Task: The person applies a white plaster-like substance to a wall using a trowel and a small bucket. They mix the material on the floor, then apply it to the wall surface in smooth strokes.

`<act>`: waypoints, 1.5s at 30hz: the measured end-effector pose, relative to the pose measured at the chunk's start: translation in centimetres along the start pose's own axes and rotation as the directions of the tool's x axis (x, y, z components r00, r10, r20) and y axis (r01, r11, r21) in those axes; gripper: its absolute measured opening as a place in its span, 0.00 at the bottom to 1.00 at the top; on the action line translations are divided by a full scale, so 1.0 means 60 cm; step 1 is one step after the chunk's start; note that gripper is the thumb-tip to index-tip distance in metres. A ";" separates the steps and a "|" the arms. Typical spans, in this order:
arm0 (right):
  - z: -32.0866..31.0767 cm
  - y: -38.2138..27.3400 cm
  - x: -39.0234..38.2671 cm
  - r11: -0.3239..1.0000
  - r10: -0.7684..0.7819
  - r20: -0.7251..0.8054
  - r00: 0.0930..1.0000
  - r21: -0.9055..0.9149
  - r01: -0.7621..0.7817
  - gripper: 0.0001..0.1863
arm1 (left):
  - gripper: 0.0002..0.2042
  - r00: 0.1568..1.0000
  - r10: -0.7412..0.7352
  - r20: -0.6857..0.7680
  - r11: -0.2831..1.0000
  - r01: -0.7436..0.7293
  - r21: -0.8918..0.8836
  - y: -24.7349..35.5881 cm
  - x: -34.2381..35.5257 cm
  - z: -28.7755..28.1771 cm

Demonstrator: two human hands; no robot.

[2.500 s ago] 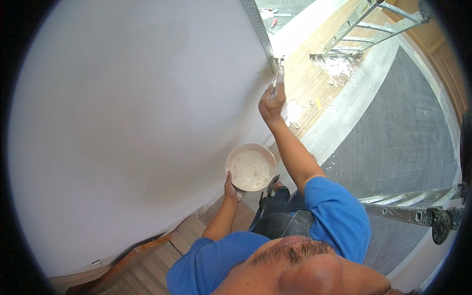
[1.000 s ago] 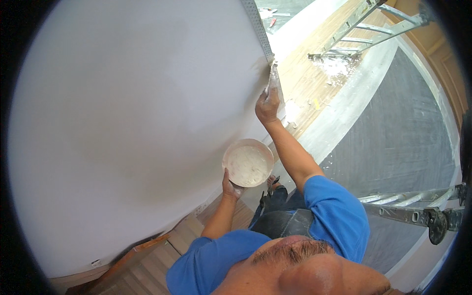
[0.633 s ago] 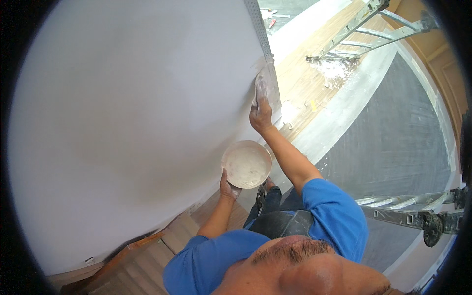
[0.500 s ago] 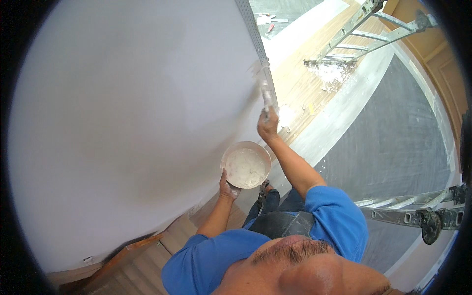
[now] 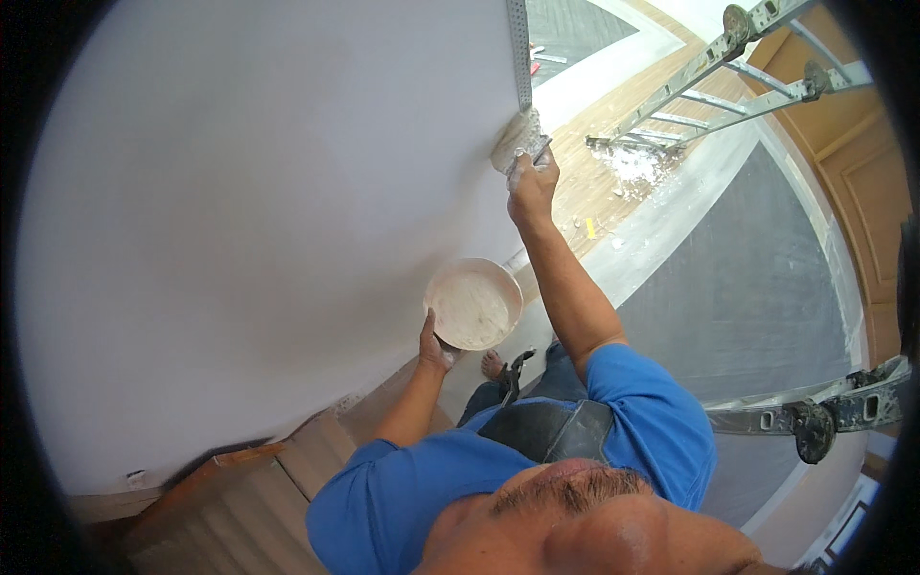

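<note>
My left hand (image 5: 436, 347) grips the side and underside of a round pale bucket (image 5: 515, 324), its thumb up along the outer wall. Whitish plaster (image 5: 471, 302) lies inside. My right hand (image 5: 533, 188) is closed around a putty knife (image 5: 518, 140) whose broad blade is smeared with white. The blade sits at the edge of the white wall (image 5: 287, 172), over a perforated metal corner bead (image 5: 519, 56) that runs along that edge. The lower part of the bead is hidden behind the blade and hand.
A metal ladder (image 5: 711, 102) stands at the far right with white debris (image 5: 637, 172) at its foot. Another ladder (image 5: 853, 407) reaches in from the right edge. Dark grey sheeting (image 5: 747, 287) covers the floor on the right. Wooden panelling (image 5: 853, 172) lines the far right.
My right hand has moved farther away along the wall edge, and the blade now lies broad across the bead. The bucket stays in my left hand, slightly farther away. The view has shifted a little.
</note>
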State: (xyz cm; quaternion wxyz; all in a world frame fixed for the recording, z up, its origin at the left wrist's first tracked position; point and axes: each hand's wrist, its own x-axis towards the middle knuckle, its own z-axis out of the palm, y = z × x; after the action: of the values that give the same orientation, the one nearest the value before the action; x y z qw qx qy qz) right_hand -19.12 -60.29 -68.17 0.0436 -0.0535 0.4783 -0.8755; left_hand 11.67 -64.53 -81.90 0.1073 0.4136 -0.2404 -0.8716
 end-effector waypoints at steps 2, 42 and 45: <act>0.004 -0.037 -0.011 0.987 -0.066 0.039 0.997 -0.142 0.071 0.18 | 0.38 0.999 0.008 0.041 0.999 -0.006 -0.039 -0.001 0.004 0.009; 0.032 -0.136 -0.022 0.996 0.047 0.125 0.991 0.071 -0.057 0.17 | 0.36 0.953 0.180 0.245 0.982 -0.160 -0.103 0.016 -0.021 0.086; -0.042 -0.166 -0.039 0.949 0.113 0.305 0.946 0.249 -0.194 0.15 | 0.36 0.932 0.203 0.299 0.978 -0.178 -0.108 0.019 -0.012 0.125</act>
State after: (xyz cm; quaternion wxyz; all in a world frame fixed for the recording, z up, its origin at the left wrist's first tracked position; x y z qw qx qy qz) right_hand -17.42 -52.51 -61.24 0.1880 -0.1355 0.3430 -0.9103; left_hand 6.33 -62.73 -76.75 0.1686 0.2426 -0.2583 -0.9198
